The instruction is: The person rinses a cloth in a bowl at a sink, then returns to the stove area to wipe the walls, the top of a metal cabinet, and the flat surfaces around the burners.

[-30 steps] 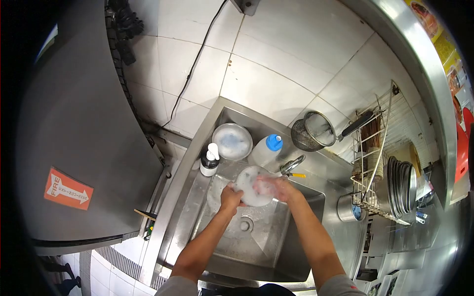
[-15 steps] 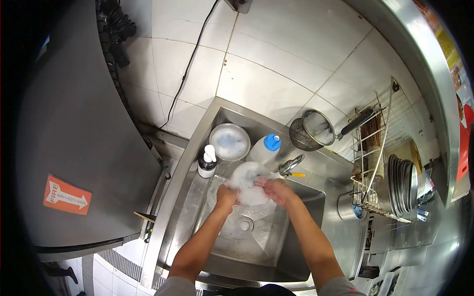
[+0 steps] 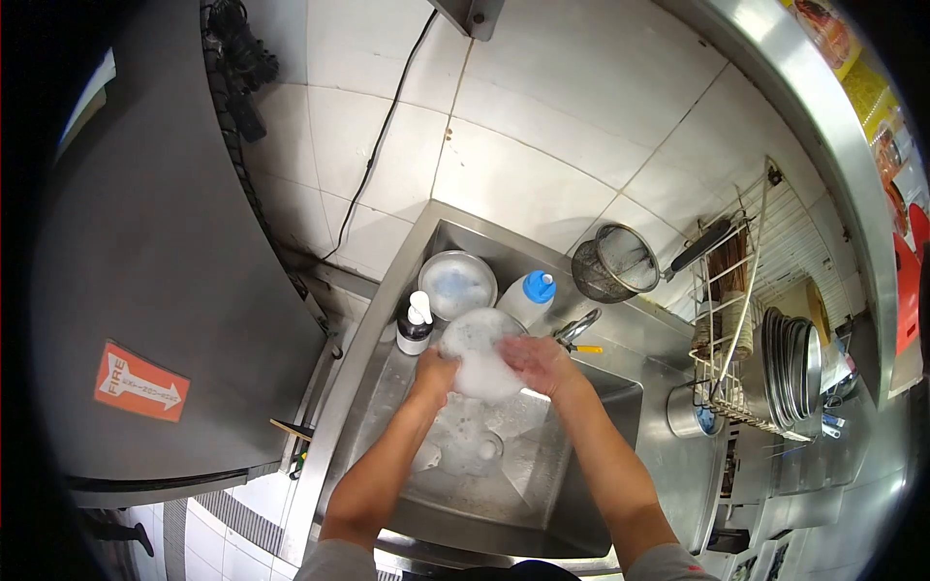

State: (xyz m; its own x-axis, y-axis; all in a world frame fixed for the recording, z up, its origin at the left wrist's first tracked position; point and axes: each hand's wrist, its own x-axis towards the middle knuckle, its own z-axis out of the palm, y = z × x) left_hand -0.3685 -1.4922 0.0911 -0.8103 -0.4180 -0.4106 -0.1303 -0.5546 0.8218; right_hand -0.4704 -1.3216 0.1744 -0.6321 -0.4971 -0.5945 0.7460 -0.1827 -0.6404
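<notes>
A round, shallow dish covered in white foam (image 3: 477,353) is held over the steel sink (image 3: 484,484). My left hand (image 3: 436,376) grips its left edge. On the dish's right side, my right hand (image 3: 533,363) lies against the foamy face, slightly blurred; whether it holds anything is hidden by suds. Behind the dish stand a round metal bowl (image 3: 457,284) with suds and a white bottle with a blue cap (image 3: 531,296). To the left is a dark pump bottle with a white top (image 3: 416,326). Foam lies around the drain below my hands.
A faucet (image 3: 579,326) with a yellow lever is at the sink's back right. A mesh strainer (image 3: 615,263) leans against the tiled wall. Further right are a wire rack (image 3: 727,320), stacked metal plates (image 3: 790,368) and a metal container (image 3: 690,412). A dark grey panel is at left.
The foamy dish's rim shows more clearly now. My right hand has moved slightly left over it, and more foam lies near the drain. The whole view has shifted slightly.
</notes>
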